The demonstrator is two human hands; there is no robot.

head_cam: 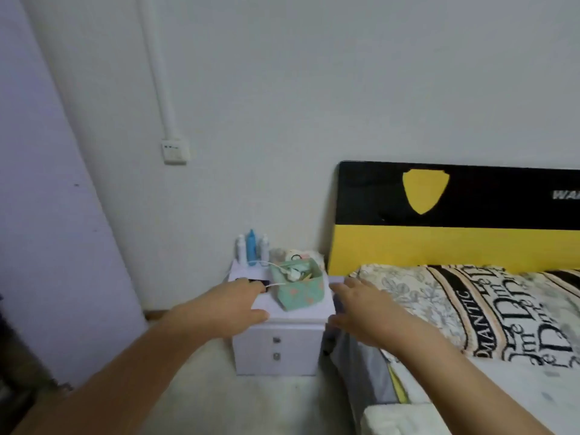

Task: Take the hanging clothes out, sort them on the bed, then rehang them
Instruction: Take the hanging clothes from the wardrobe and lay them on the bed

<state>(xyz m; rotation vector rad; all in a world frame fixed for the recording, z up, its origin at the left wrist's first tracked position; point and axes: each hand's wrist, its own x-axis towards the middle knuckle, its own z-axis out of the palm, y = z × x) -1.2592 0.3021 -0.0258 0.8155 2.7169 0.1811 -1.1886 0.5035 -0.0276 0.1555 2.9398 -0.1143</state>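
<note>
No hanging clothes show in the head view. The bed fills the lower right, with a patterned pillow lying below a black and yellow headboard. My left hand is stretched forward over the front left of a white nightstand, fingers extended and holding nothing. My right hand reaches out beside it, over the gap between the nightstand and the bed's corner, fingers spread and empty.
On the nightstand stand a green fabric box with a white cable, several bottles and a dark phone. A wall socket is up left. A pale purple panel lines the left side.
</note>
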